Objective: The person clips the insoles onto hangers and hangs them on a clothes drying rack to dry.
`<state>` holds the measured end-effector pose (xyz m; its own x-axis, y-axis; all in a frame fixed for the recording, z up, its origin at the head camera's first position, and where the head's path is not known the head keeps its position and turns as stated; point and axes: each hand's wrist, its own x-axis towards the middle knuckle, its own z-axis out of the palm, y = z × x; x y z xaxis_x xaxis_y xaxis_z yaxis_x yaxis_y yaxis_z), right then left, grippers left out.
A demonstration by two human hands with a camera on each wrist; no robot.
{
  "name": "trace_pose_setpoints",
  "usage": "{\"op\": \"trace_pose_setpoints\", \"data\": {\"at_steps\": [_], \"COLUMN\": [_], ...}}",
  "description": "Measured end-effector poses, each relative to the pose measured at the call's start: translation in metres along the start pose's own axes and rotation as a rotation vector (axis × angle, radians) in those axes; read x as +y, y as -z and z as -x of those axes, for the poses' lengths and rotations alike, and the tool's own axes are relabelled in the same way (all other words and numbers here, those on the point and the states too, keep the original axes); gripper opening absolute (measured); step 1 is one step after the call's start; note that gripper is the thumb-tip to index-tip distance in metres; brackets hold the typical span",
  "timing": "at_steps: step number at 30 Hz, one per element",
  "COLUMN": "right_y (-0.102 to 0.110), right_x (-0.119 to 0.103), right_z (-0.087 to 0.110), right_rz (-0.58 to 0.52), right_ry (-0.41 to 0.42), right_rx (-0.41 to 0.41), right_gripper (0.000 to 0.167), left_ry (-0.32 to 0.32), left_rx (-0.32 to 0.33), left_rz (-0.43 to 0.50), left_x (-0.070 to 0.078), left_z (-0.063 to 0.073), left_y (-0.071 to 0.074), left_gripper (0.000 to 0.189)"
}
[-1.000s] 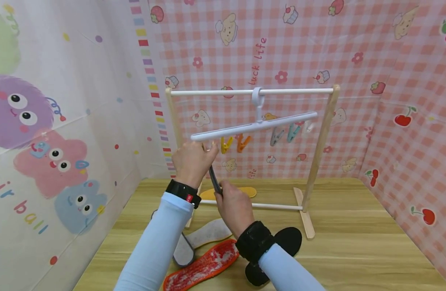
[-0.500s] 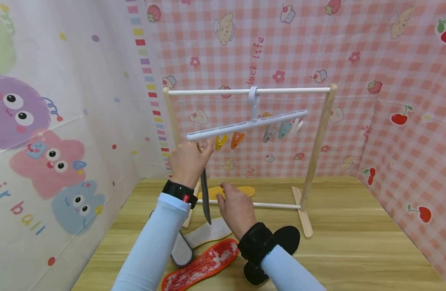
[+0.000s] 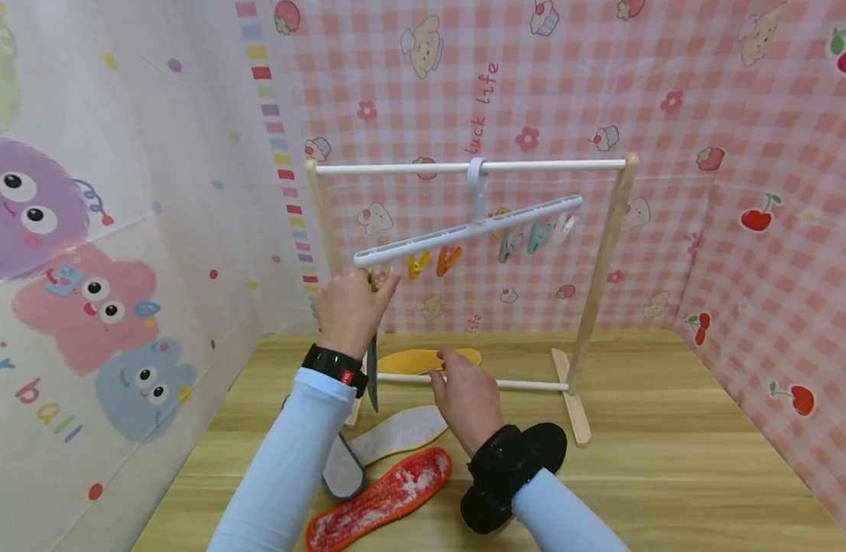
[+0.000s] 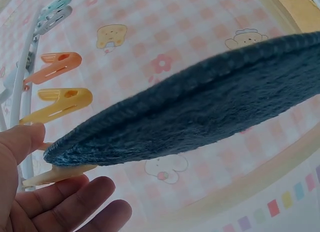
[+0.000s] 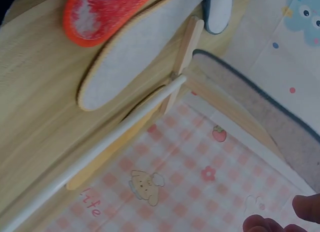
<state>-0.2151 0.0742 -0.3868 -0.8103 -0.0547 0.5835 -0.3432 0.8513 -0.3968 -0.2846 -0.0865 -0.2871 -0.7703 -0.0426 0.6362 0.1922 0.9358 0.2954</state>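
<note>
My left hand (image 3: 350,310) is raised at the low left end of a tilted pale hanger (image 3: 423,244). Its thumb and fingers pinch a cream clothespin (image 4: 62,175) there. That clothespin's tip is on one end of a dark blue fuzzy insole (image 4: 185,109), which hangs down beside my left wrist in the head view. My right hand (image 3: 467,399) is held in the air near the rack's lower bar (image 3: 526,385), fingers loosely bent with nothing in them. In the right wrist view, the hanging insole's grey side (image 5: 260,107) faces the camera, apart from the fingertips (image 5: 306,208).
A wooden rack (image 3: 591,299) carries the hanger on its white top rod (image 3: 554,165). Yellow (image 3: 419,264), orange (image 3: 448,261), grey, teal and white clothespins hang from the hanger. On the table lie red (image 3: 384,498), grey (image 3: 402,433), yellow (image 3: 412,360) and black (image 3: 483,510) insoles.
My right hand has let go of the dark insole's lower part and moved slightly right. The insole now hangs straight down from the clothespin. My left hand has stayed at the hanger's end.
</note>
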Motion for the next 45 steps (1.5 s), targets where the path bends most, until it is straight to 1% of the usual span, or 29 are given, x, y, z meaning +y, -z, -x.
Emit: {"op": "trace_pose_setpoints", "data": {"at_steps": [4,11,17,23,27,33,37,45], "right_y": [-0.002,-0.001,-0.002,-0.001,0.001,0.005,0.008,0.012], "right_x": [0.007,0.020,0.034,0.046,0.053,0.062,0.069,0.084], "right_z": [0.003,0.011,0.020,0.030,0.033,0.038,0.042,0.047], "right_rz": [-0.012,-0.027,0.003,0.008,0.025,0.051,0.062,0.078], "right_ry": [-0.016,-0.038,-0.113,-0.151,-0.183,-0.221,-0.243,-0.275], "right_rx": [-0.022,-0.022,-0.067,-0.082,-0.113,-0.141,-0.153,-0.190], "right_gripper": [0.026,0.025,0.028,0.031,0.034,0.035,0.034,0.037], "left_ry": [0.004,0.023,0.035,0.034,0.035,0.078,0.093,0.099], "left_rx": [-0.015,-0.028,-0.068,-0.107,-0.152,-0.238,-0.292,-0.347], "left_rz": [-0.004,-0.010,-0.002,0.009,0.000,-0.012,-0.027,-0.038], "left_x": [-0.004,-0.011,-0.017,-0.022,-0.025,-0.031,-0.037,-0.044], "left_z": [0.003,0.009,0.020,0.031,0.037,0.047,0.055,0.068], "left_y": [0.000,-0.001,-0.005,-0.011,-0.013,-0.018,-0.022,-0.031], "left_gripper": [0.057,0.060,0.056,0.055,0.055,0.056,0.058,0.050]}}
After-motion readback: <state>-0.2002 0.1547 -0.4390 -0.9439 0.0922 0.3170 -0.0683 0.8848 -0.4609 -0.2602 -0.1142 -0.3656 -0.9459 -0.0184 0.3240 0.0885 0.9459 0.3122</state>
